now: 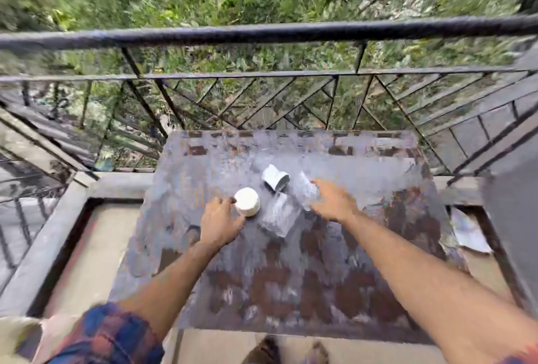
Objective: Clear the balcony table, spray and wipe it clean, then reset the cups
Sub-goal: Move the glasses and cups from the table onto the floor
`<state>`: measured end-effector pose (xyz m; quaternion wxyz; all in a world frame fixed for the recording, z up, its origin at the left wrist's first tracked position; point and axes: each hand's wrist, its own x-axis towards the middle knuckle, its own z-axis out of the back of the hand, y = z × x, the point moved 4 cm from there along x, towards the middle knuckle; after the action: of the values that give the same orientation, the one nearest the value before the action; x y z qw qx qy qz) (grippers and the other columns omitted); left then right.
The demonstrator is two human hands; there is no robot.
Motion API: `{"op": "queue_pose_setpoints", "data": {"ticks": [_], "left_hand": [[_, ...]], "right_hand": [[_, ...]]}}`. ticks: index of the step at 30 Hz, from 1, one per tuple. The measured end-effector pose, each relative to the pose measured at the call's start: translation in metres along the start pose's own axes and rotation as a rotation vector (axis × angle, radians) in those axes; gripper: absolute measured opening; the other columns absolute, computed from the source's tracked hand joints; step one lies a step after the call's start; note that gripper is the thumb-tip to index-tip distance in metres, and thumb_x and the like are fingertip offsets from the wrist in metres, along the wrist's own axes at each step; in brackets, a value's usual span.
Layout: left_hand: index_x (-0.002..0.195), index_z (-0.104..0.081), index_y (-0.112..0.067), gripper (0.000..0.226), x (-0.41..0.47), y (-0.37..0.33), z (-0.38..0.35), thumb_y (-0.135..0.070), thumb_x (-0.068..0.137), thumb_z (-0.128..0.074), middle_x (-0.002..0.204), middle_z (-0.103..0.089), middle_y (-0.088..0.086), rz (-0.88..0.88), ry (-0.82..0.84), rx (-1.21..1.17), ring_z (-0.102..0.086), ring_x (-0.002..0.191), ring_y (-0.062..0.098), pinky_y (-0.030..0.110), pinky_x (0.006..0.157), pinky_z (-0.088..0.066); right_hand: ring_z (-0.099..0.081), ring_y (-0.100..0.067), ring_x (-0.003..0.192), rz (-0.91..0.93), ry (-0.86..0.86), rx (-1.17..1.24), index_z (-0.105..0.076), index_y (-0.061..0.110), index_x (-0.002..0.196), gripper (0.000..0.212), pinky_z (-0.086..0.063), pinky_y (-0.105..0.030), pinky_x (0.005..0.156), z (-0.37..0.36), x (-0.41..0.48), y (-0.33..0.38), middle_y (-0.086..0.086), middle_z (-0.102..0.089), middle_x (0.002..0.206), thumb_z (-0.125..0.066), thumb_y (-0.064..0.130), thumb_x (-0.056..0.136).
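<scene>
the step in hand looks like the first one, clearing the cups off the rusty, grey-painted metal table (291,291), and it goes best if each cup is gripped firmly and lifted straight up rather than dragged across the rough, flaking top, with the tipped one taken with care so it does not roll toward the black iron railing (262,30). the person's left hand (221,219) sits against the near-left side of the small white round cup (247,201), fingers curled at its side and thumb under its near edge, so it seems to pinch the cup, which stands on the table left of centre. just beyond it a grey-and-white mug (275,178) lies on its side, mouth facing the near right. a clear glass tumbler (280,216) stands just beside the white cup, between the two hands. the right hand (332,202) reaches in with fingers fairly straight over a second clear, blurred glass (305,192); it touches or nearly touches it, but motion blur hides whether the fingers have closed round it. all four vessels cluster near the table's middle.
</scene>
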<state>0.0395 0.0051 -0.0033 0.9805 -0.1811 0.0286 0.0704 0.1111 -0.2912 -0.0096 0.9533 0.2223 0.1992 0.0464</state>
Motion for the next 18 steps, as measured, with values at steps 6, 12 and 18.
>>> {"op": "queue_pose_setpoints", "data": {"ticks": [6, 12, 18], "left_hand": [[0.109, -0.068, -0.01, 0.042, 0.013, -0.032, -0.011, -0.04, 0.081, -0.062, 0.099, -0.065, 0.013, -0.096, 0.038, -0.284, -0.06, 0.099, 0.036, 0.043, 0.087, -0.047], [0.144, -0.048, -0.01, 0.082, 0.02, -0.081, -0.04, -0.06, 0.08, -0.062, 0.125, -0.064, 0.016, -0.095, 0.225, -0.301, -0.059, 0.116, 0.037, 0.047, 0.096, -0.05], [0.162, -0.009, -0.02, 0.109, 0.021, -0.091, -0.068, -0.064, 0.081, -0.068, 0.146, -0.047, 0.013, 0.028, 0.411, -0.09, -0.048, 0.136, 0.037, 0.051, 0.105, -0.044]], "right_hand": [[-0.046, -0.037, 0.133, -0.173, -0.118, 0.039, -0.042, 0.03, 0.147, 0.074, -0.045, -0.047, 0.105, 0.004, 0.017, 0.031, -0.011, -0.052, 0.142, -0.07, 0.054, 0.083], [-0.052, -0.034, 0.131, -0.356, -0.104, 0.146, -0.036, 0.034, 0.147, 0.094, -0.041, -0.051, 0.107, -0.001, 0.048, 0.047, -0.005, -0.056, 0.143, -0.075, 0.071, 0.07], [-0.05, -0.028, 0.138, -0.382, -0.076, 0.249, -0.035, 0.031, 0.155, 0.114, -0.042, -0.04, 0.109, -0.006, 0.058, 0.035, 0.004, -0.05, 0.153, -0.086, 0.066, 0.06]]}}
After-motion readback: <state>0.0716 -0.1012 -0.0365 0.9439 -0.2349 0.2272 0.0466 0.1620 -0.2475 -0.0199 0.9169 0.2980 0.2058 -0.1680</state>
